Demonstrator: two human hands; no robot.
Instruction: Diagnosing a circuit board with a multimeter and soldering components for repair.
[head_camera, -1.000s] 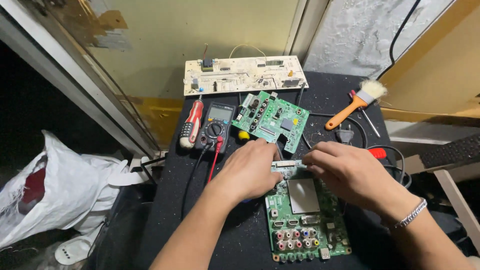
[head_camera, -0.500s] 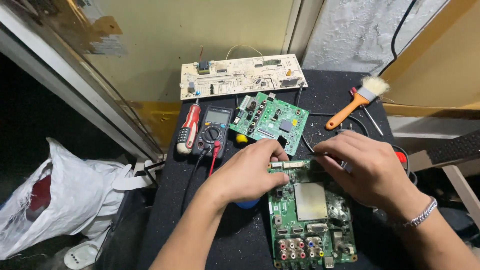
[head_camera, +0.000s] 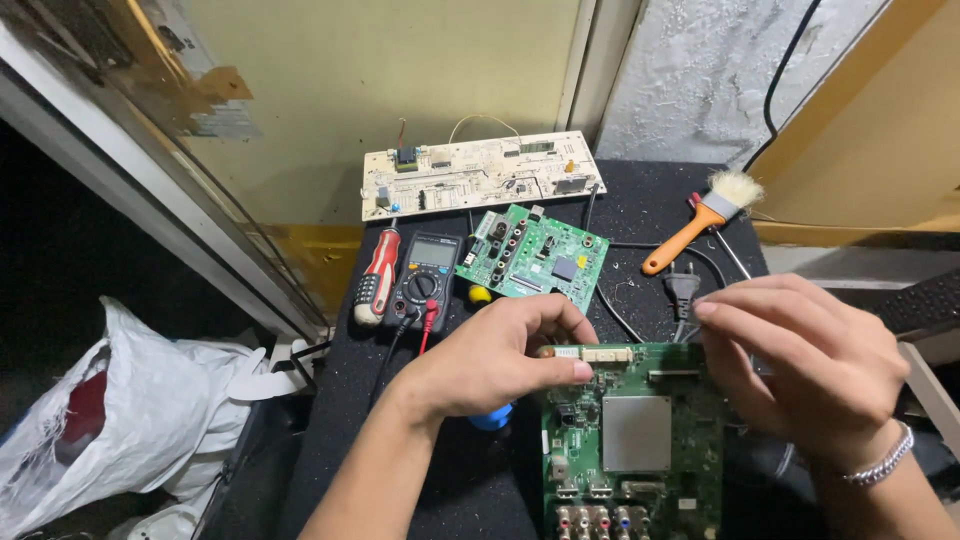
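A green circuit board (head_camera: 632, 440) with a square metal shield lies on the black mat in front of me. My left hand (head_camera: 495, 355) pinches its top left corner, thumb by a white connector strip (head_camera: 592, 353). My right hand (head_camera: 800, 365) grips the board's top right edge, fingers curled over it. A blue object (head_camera: 492, 417) peeks out beneath my left hand.
Behind sit a smaller green board (head_camera: 535, 256), a long beige board (head_camera: 478, 174), a black multimeter (head_camera: 424, 279) with red probe leads, a red-handled screwdriver (head_camera: 377, 275), an orange-handled brush (head_camera: 703, 219) and a black plug (head_camera: 682, 287). A white plastic bag (head_camera: 130, 400) lies at the lower left.
The view has shifted, so the board and both hands sit lower right. My hands have spread apart to the board's two top corners.
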